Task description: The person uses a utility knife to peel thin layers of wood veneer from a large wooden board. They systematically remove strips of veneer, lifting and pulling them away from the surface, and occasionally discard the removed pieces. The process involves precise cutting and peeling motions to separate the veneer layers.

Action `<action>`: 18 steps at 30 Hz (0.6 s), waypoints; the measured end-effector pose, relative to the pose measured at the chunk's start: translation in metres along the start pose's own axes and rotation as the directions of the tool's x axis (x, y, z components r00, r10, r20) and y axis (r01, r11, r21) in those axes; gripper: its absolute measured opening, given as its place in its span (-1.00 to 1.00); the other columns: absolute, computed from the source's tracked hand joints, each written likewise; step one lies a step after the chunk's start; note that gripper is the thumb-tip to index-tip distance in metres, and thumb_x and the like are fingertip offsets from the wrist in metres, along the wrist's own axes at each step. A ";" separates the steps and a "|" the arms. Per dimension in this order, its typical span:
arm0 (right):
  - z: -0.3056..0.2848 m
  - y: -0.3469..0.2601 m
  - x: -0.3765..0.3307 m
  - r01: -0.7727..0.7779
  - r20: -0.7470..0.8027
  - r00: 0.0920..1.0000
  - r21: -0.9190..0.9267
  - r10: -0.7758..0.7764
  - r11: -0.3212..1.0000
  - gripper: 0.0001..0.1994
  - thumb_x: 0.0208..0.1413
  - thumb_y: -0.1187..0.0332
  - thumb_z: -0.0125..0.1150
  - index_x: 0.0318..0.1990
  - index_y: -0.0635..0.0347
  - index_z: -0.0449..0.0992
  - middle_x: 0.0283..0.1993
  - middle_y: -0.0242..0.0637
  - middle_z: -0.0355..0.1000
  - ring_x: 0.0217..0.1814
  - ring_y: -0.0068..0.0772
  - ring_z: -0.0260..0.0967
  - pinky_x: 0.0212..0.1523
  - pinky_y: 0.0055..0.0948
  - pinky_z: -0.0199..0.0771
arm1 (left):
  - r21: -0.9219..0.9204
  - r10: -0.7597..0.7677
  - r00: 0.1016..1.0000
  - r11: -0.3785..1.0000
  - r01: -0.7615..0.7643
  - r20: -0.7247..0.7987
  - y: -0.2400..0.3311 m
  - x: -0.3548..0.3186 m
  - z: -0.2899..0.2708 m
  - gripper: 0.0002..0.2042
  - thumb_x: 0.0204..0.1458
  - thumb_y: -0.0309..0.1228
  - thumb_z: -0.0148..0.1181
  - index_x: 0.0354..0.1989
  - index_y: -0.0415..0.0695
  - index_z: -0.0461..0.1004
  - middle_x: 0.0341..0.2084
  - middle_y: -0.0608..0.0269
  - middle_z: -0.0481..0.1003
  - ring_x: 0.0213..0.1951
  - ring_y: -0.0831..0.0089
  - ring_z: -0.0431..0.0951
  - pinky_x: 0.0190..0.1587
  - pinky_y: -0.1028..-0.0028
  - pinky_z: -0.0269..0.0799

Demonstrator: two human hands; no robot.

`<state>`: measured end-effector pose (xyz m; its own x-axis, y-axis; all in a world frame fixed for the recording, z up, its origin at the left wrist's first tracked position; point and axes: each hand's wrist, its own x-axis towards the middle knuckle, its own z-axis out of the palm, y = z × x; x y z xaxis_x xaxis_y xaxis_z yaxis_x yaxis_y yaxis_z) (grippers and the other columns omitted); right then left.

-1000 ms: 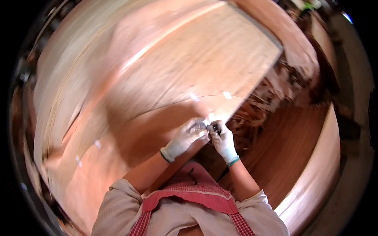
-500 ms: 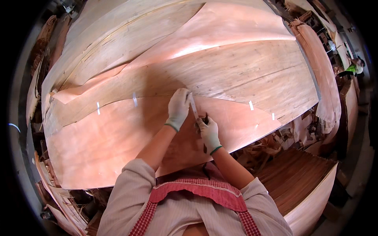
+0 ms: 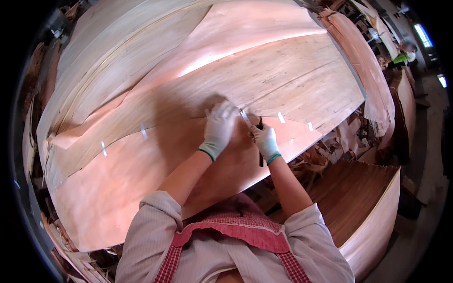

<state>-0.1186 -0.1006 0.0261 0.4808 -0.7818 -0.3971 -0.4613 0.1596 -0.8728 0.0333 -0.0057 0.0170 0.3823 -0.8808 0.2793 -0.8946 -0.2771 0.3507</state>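
Two thin wood veneer sheets meet along a curved seam: a pinkish sheet [image 3: 122, 188] on the near side and a tan, streaked sheet [image 3: 283, 70] beyond it. My left hand [image 3: 219, 125], in a white glove with a green cuff, lies over the seam. Its fingers are stretched out and blurred, and a short white tape piece shows beside them. My right hand [image 3: 267, 141], gloved the same way, is closed around a slim black tool [image 3: 261, 158]. From that hand a white tape strip [image 3: 246, 118] reaches up to the seam.
Other white tape pieces [image 3: 281, 117] cross the seam on both sides of my hands. A loose pink veneer sheet [image 3: 236, 28] lies folded across the far part. Veneer scraps and a brown veneer stack [image 3: 349, 203] stand at the right. A person in green [image 3: 403, 57] is far right.
My right hand has moved right with the black tool and tape strip. My left hand has let go of the tape's end and spread its fingers over the seam. The view has shifted and turned slightly.
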 end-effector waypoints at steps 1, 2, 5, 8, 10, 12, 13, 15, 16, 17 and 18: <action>0.000 0.009 0.003 0.021 -0.042 0.999 0.014 -0.021 1.000 -0.80 0.13 0.35 0.14 -0.36 0.35 0.51 -0.58 -0.36 0.41 -0.59 -0.63 0.27 -0.56 -0.54 0.26 | 0.051 0.265 0.964 0.963 -0.265 0.016 0.014 0.004 0.009 -0.62 0.03 -0.34 0.10 0.06 -0.09 0.42 0.16 0.23 0.35 0.25 0.25 0.23 0.36 0.21 -0.05; -0.003 0.017 0.007 0.044 -0.081 0.996 0.026 -0.042 0.999 -0.80 0.13 0.35 0.14 -0.34 0.37 0.51 -0.58 -0.36 0.41 -0.58 -0.62 0.27 -0.55 -0.53 0.27 | 0.074 0.283 0.955 0.954 -0.290 0.082 0.030 0.002 0.016 -0.59 0.10 -0.26 0.02 0.12 -0.13 0.39 0.22 0.19 0.29 0.30 0.28 0.17 0.38 0.22 -0.10; -0.018 -0.005 0.015 0.302 0.017 0.941 -0.486 -0.337 0.820 -0.77 0.06 0.32 0.19 -0.30 0.37 0.50 -0.50 0.04 0.46 -0.50 -0.04 0.40 -0.41 -0.22 0.39 | 0.264 0.281 0.922 0.899 -0.350 0.266 0.031 0.002 0.018 -0.54 0.14 -0.19 -0.05 0.16 -0.16 0.35 0.24 0.14 0.25 0.32 0.28 0.12 0.39 0.23 -0.14; -0.033 -0.015 0.031 0.275 0.140 0.961 -0.588 -0.239 0.760 -0.78 0.04 0.33 0.22 -0.32 0.36 0.51 -0.52 -0.03 0.47 -0.52 -0.17 0.41 -0.46 -0.31 0.40 | 0.209 0.211 0.952 0.943 -0.258 0.223 0.039 0.007 0.017 -0.62 0.12 -0.28 -0.04 0.06 -0.18 0.41 0.16 0.09 0.35 0.28 0.26 0.21 0.38 0.24 -0.10; -0.034 -0.021 0.040 0.088 0.165 0.986 -0.435 -0.017 0.896 -0.78 0.02 0.33 0.26 -0.32 0.35 0.52 -0.55 -0.16 0.48 -0.55 -0.39 0.40 -0.52 -0.43 0.38 | 0.051 0.046 0.970 0.997 -0.060 0.240 0.048 0.019 0.009 -0.69 0.10 -0.35 -0.04 -0.02 -0.16 0.46 0.10 0.09 0.40 0.25 0.26 0.26 0.36 0.25 -0.07; -0.040 -0.024 0.035 -0.034 0.208 0.976 -0.157 0.067 0.987 -0.78 0.03 0.34 0.28 -0.30 0.34 0.53 -0.54 -0.29 0.45 -0.55 -0.58 0.35 -0.54 -0.52 0.34 | -0.019 -0.037 0.996 0.999 0.036 -0.085 0.044 0.037 -0.002 -0.76 0.02 -0.45 0.04 -0.13 -0.17 0.49 -0.01 0.10 0.48 0.16 0.25 0.35 0.32 0.25 0.04; -0.038 -0.024 0.029 -0.099 0.244 0.964 -0.040 0.105 0.994 -0.77 0.03 0.33 0.29 -0.29 0.35 0.52 -0.53 -0.25 0.45 -0.56 -0.54 0.36 -0.51 -0.48 0.36 | -0.067 -0.003 0.999 0.998 0.000 -0.052 0.038 0.037 -0.008 -0.74 0.01 -0.45 0.06 -0.11 -0.17 0.49 0.00 0.11 0.47 0.16 0.26 0.35 0.32 0.26 0.04; -0.028 -0.018 0.018 -0.164 0.243 0.961 0.106 0.134 0.981 -0.77 0.03 0.32 0.29 -0.28 0.34 0.52 -0.52 -0.19 0.46 -0.55 -0.45 0.38 -0.48 -0.41 0.39 | -0.089 0.140 0.990 0.986 -0.140 -0.007 0.029 0.028 -0.009 -0.72 0.02 -0.44 0.06 -0.07 -0.17 0.47 0.03 0.12 0.45 0.17 0.26 0.34 0.33 0.25 0.05; -0.019 -0.012 0.012 -0.158 0.200 0.971 0.134 0.129 0.978 -0.78 0.04 0.32 0.28 -0.29 0.33 0.53 -0.51 -0.16 0.47 -0.55 -0.40 0.39 -0.47 -0.38 0.40 | -0.065 0.248 0.969 0.967 -0.247 0.008 0.026 0.018 -0.002 -0.70 0.04 -0.42 0.05 -0.03 -0.18 0.46 0.06 0.11 0.43 0.18 0.25 0.33 0.33 0.24 0.05; -0.013 -0.009 0.011 -0.151 0.156 0.980 0.163 0.126 0.975 -0.78 0.04 0.32 0.28 -0.29 0.32 0.53 -0.50 -0.14 0.48 -0.54 -0.35 0.41 -0.46 -0.35 0.41 | -0.043 0.352 0.936 0.936 -0.350 0.027 0.021 0.010 0.006 -0.69 0.07 -0.41 0.04 0.00 -0.18 0.44 0.08 0.10 0.40 0.19 0.24 0.31 0.34 0.23 0.05; -0.014 -0.006 0.012 0.009 0.084 0.996 0.049 -0.013 0.999 -0.78 0.04 0.31 0.29 -0.29 0.31 0.53 -0.48 -0.12 0.48 -0.52 -0.29 0.42 -0.44 -0.32 0.42 | 0.014 0.370 0.928 0.929 -0.371 0.039 0.020 0.007 0.009 -0.68 0.07 -0.39 0.05 0.01 -0.18 0.44 0.09 0.12 0.39 0.20 0.26 0.29 0.34 0.24 0.03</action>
<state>-0.1211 -0.1193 0.0306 0.5475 -0.7305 -0.4082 -0.4197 0.1823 -0.8892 0.0156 -0.0205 0.0177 0.0147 -0.9351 0.3539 -0.9757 0.0639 0.2094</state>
